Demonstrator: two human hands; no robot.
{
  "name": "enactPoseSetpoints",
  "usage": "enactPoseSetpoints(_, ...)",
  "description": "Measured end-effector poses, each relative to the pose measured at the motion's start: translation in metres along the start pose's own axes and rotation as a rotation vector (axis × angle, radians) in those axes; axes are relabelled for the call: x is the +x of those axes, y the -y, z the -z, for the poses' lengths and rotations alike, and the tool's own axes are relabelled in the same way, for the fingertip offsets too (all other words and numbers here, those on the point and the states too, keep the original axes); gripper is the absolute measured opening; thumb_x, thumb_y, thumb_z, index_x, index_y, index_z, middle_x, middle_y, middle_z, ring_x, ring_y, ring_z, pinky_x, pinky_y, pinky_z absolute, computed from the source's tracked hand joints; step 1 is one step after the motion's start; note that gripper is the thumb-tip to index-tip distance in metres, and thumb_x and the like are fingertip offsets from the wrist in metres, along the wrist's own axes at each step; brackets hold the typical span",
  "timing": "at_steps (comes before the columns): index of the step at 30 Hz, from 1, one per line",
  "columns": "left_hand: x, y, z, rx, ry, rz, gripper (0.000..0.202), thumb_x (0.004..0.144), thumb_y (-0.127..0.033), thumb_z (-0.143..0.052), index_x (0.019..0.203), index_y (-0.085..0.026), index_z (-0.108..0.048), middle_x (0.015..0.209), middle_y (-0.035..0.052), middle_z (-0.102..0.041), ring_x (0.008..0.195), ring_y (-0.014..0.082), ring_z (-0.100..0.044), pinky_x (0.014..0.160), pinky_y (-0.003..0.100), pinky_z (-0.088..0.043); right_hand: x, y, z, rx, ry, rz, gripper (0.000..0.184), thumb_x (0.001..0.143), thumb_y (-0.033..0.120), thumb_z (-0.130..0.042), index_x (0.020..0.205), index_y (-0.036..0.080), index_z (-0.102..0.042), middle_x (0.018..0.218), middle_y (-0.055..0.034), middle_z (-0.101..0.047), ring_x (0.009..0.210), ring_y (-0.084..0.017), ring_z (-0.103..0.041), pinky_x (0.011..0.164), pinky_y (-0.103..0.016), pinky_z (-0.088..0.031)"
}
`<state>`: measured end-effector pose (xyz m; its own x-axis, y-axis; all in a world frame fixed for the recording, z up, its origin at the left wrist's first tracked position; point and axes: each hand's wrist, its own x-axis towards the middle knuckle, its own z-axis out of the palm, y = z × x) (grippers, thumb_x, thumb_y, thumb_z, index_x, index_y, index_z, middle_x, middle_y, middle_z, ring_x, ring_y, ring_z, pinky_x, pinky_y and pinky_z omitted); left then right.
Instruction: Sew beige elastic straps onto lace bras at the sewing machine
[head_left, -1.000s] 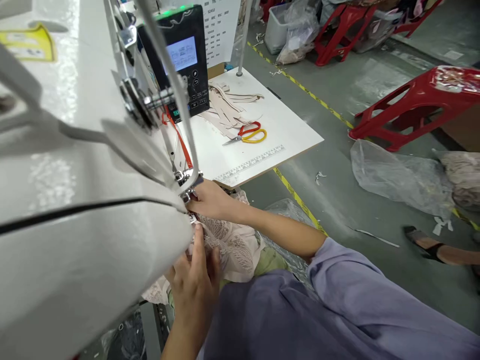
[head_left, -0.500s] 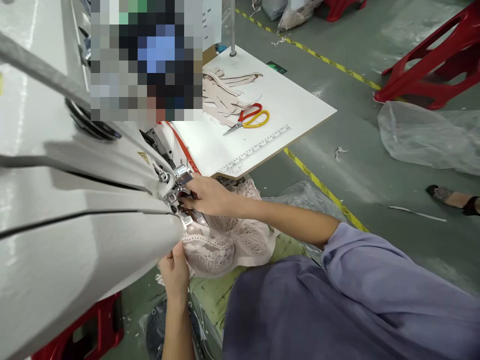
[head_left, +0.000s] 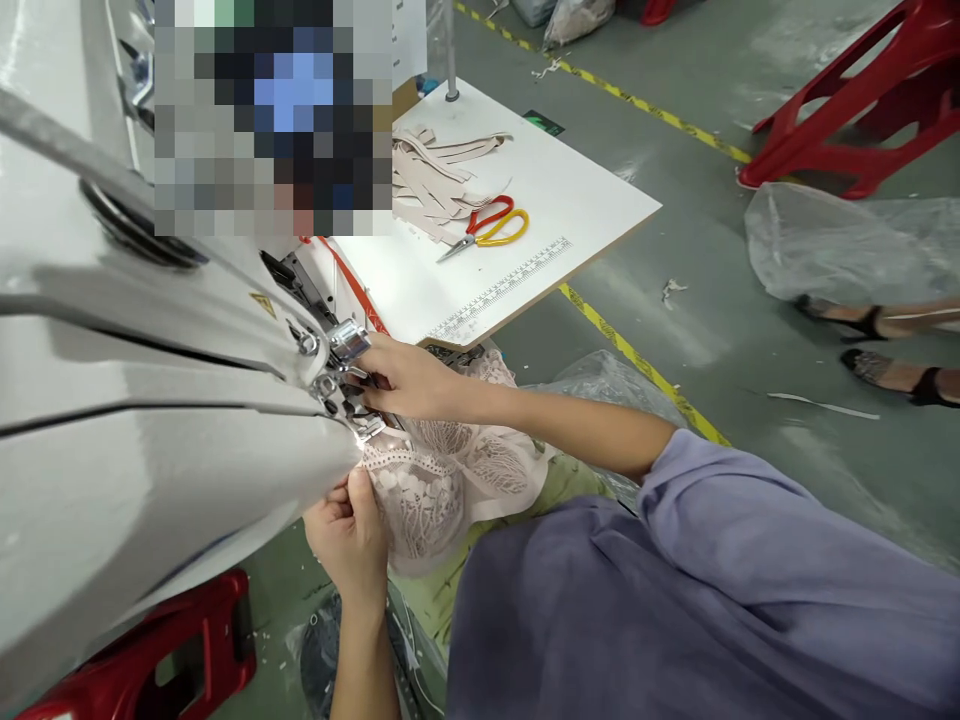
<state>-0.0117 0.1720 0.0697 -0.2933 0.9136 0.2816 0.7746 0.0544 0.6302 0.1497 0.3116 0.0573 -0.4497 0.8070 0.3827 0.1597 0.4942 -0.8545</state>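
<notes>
A pale pink lace bra hangs from the sewing machine's bed over my lap, its scalloped upper edge running to the machine's presser foot. With thumb and bent fingers, my left hand pinches that edge just below the end of the white machine arm. My right hand lies on the far side of the foot, fingers curled in under the metal needle parts. Its fingertips are hidden, so I cannot see what they hold. Its forearm crosses above the lace.
On the white side table lie scissors with red and yellow handles, beige strips and a printed ruler. Red stools and plastic bags stand on the floor. A person's feet in dark shoes are at right.
My left hand has turned and shifted a little lower, and the near lace cup sags further down. My right hand stays by the foot. A second shoe has come into view at right.
</notes>
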Motion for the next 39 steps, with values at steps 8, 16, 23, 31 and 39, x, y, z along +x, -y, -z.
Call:
enactPoseSetpoints(8,0.000,-0.004,-0.002,0.028,-0.005,0.141,0.023,0.084,-0.042,-0.063,0.085,-0.019,-0.058,0.060,-0.0055,-0.055,0.051,0.0126,-0.055,0.057,0.025,-0.043,0.000,0.001,0.002,0.039,-0.020,-0.006,0.006,0.083,0.011,-0.057,0.083,0.017,-0.055,0.102,-0.0040,-0.053,0.085,-0.014,-0.050,0.077,-0.028,-0.040)
enactPoseSetpoints(16,0.002,-0.008,0.004,0.003,0.036,0.198,0.030,0.083,-0.047,-0.064,0.095,-0.020,-0.057,0.070,-0.0032,-0.056,0.058,0.0131,-0.054,0.061,0.025,-0.044,-0.002,0.001,0.000,0.072,-0.049,-0.011,0.008,0.082,0.011,-0.057,0.087,0.017,-0.056,0.105,-0.0044,-0.054,0.087,-0.014,-0.053,0.078,-0.028,-0.042)
enactPoseSetpoints(23,-0.012,-0.014,0.010,-0.471,0.497,0.566,0.047,0.080,-0.057,-0.067,0.105,-0.017,-0.062,0.081,0.0035,-0.067,0.071,0.0190,-0.064,0.065,0.030,-0.050,-0.021,0.015,0.012,0.150,-0.002,-0.076,0.012,0.088,0.023,-0.058,0.081,0.017,-0.051,0.100,-0.0046,-0.053,0.084,-0.015,-0.052,0.077,-0.030,-0.042)
enactPoseSetpoints(31,-0.076,-0.029,-0.043,-1.069,1.037,0.723,0.077,0.059,-0.070,-0.075,0.112,-0.014,-0.069,0.099,0.0170,-0.073,0.109,0.0393,-0.066,0.093,0.050,-0.053,-0.053,0.049,0.058,0.183,0.259,-0.059,0.017,0.093,0.032,-0.055,0.084,0.018,-0.052,0.089,-0.0007,-0.054,0.074,-0.012,-0.047,0.069,-0.027,-0.038)
enactPoseSetpoints(39,-0.066,0.027,-0.077,-0.698,0.957,0.493,0.043,0.069,-0.059,-0.072,0.070,-0.017,-0.067,0.068,0.0038,-0.066,0.071,0.0213,-0.063,0.068,0.033,-0.051,-0.099,-0.024,0.036,0.751,-0.265,-0.690,0.014,0.083,0.027,-0.056,0.074,0.017,-0.053,0.071,-0.0016,-0.062,0.060,-0.010,-0.056,0.055,-0.026,-0.041)
